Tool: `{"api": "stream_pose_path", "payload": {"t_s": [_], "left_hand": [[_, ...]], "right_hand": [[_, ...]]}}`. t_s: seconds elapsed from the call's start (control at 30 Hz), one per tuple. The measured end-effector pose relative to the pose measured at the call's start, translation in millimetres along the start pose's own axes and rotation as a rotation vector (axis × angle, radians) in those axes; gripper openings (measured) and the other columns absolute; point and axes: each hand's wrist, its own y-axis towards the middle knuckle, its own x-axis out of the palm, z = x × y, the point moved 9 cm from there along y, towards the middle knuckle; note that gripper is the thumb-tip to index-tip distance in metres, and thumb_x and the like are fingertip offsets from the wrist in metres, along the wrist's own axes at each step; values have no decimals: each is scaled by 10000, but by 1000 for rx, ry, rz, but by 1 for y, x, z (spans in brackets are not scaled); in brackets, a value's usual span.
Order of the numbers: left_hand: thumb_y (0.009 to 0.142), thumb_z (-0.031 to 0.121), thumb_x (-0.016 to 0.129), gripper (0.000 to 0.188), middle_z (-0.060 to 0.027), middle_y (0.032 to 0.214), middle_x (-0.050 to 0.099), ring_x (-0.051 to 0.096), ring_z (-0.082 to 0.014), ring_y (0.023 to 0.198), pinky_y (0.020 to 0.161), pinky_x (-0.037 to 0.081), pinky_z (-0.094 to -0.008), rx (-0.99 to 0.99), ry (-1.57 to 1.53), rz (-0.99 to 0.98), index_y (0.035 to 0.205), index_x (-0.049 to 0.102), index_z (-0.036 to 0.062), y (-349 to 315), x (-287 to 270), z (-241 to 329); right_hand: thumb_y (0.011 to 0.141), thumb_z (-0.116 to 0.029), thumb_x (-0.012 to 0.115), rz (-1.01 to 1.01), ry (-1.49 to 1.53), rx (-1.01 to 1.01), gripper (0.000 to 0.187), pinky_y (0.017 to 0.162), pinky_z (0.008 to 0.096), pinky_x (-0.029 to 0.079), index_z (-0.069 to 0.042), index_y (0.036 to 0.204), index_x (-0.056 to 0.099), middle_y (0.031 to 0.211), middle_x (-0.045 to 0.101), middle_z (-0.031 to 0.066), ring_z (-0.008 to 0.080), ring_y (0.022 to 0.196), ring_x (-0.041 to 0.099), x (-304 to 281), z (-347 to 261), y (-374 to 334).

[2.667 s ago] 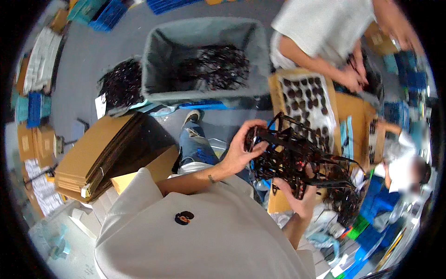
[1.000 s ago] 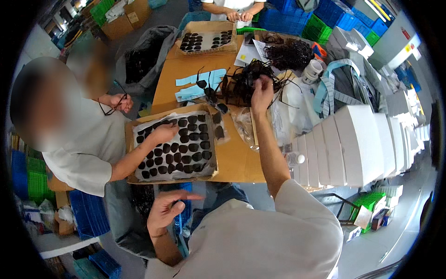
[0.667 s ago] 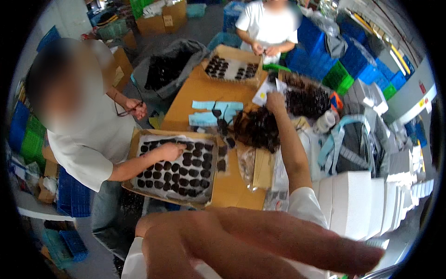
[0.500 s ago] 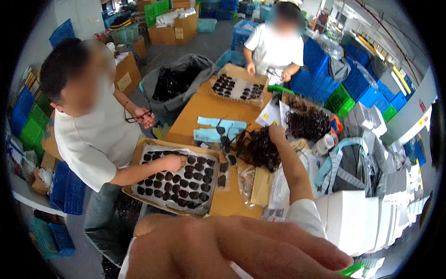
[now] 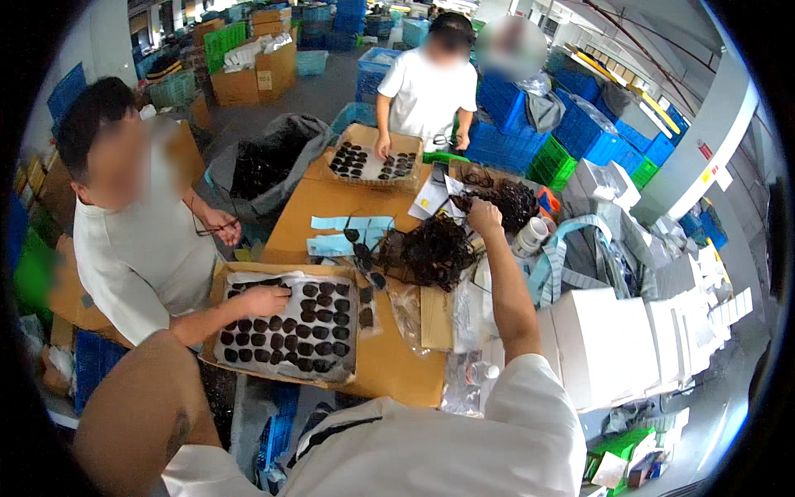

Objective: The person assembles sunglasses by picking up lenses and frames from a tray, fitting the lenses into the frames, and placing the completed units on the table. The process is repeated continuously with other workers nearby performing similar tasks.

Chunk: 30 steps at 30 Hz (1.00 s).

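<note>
While reaching beside the dark frames (image 5: 426, 257), curls right fingers (image 5: 478, 214), cannot tell if clamped; has room over the desk (image 5: 399, 377) beside the tray (image 5: 277, 374) edge.

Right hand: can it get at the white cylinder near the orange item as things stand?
Probably yes. The right hand is just left of the white cylinder, with nothing tall visible between them. Whether it is gripping something is unclear.

Could not see the left hand beyond the blurred left arm (image 5: 145, 414), nor inside the right hand (image 5: 485, 217).
</note>
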Motion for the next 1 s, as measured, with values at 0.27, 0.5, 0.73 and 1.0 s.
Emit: {"api": "stream_pose_path", "payload": {"t_s": [0.27,0.5,0.73,1.0], "left_hand": [[763,152,585,89,-33,860,556,530,-210,925,894,425,-339,-39,-57,327,697,571,95,2,103,16],[633,117,654,62,-82,723,612,599,-256,757,725,509,-397,-4,-45,270,658,645,61,12,93,16],[952,304,480,378,-105,1095,617,599,-212,1005,897,467,-337,-1635,-933,1195,1185,542,12,-63,-118,75],[1019,332,515,497,-98,1249,595,562,-149,1116,936,471,-269,-1557,-2063,1118,1364,464,-22,49,-112,152]], "right_hand": [[917,-140,519,678,649,191,245,777,487,498,41,1074,571,969,657,269,456,892,633,-41,25,-109],[989,-40,490,232,1882,33,86,657,321,521,19,1050,505,911,655,118,199,786,638,-22,-93,-196],[1003,-11,405,-509,2025,-112,155,787,397,572,-51,1148,446,1012,652,170,272,921,673,9,-241,-334],[966,35,494,-674,1649,-195,359,919,272,432,-56,1313,491,1168,584,43,145,1066,530,64,-276,-443]]}}
